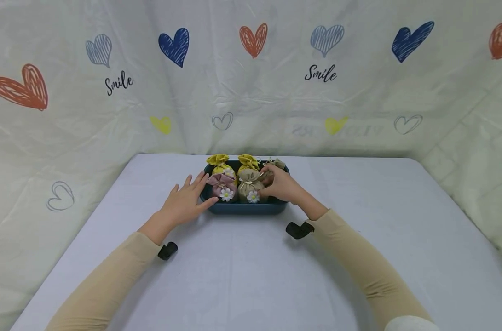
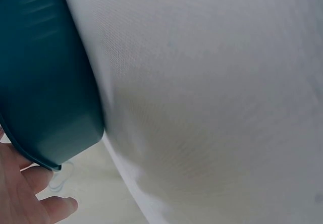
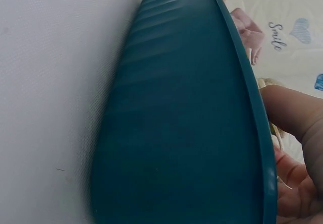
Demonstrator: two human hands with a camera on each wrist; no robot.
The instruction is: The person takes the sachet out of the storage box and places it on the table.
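Note:
A dark teal plastic basket [image 1: 246, 209] sits on the table, holding several small drawstring pouches. In its front row are a pink pouch [image 1: 222, 181] and a beige pouch [image 1: 250, 177], each with a white flower. Two yellow pouches [image 1: 217, 159] stand behind, and a grey-green pouch top [image 1: 277, 163] shows at the back right. My left hand [image 1: 184, 202] rests on the basket's left end with its fingers spread. My right hand [image 1: 284, 186] reaches in at the right, thumb and fingers curled about a grey-green pouch, mostly hidden. Cream cords [image 3: 277, 138] show between them in the right wrist view.
The white table [image 1: 234, 276] extends around the basket. Behind it hangs a pale sheet [image 1: 275, 101] printed with hearts and the word Smile. A black camera strap [image 1: 299, 230] is on the right wrist and another strap [image 1: 168, 251] on the left.

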